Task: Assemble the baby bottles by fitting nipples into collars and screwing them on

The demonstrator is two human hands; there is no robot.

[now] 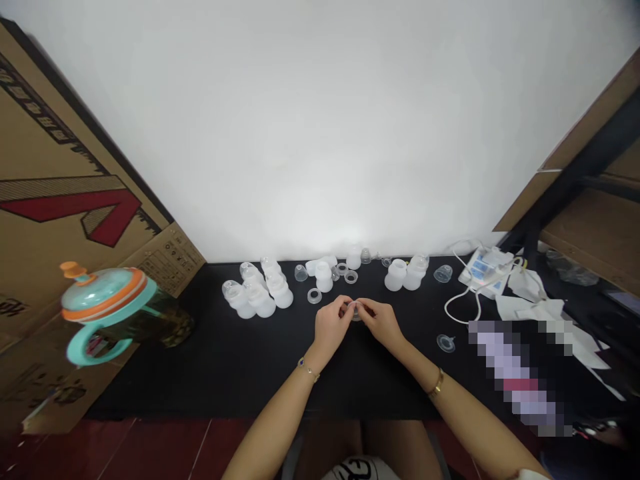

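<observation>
My left hand (333, 325) and my right hand (383, 325) meet over the middle of the black table. Between their fingertips is a small translucent ring (356, 305), pinched from both sides. The fingers partly cover it, so I cannot tell if another part sits inside it. Just beyond my left hand stand an uncapped white baby bottle (324, 277) and a loose ring (315, 295). More rings (351, 277) and a clear dome cap (366, 255) lie farther back.
Several baby bottles with clear caps (260, 298) stand to the left, and two more bottles (397, 276) at the back right. Farther right are a loose cap (443, 273), a silicone teat (446, 343) and a power strip with cables (485, 270). A large tea jug (125, 307) stands far left.
</observation>
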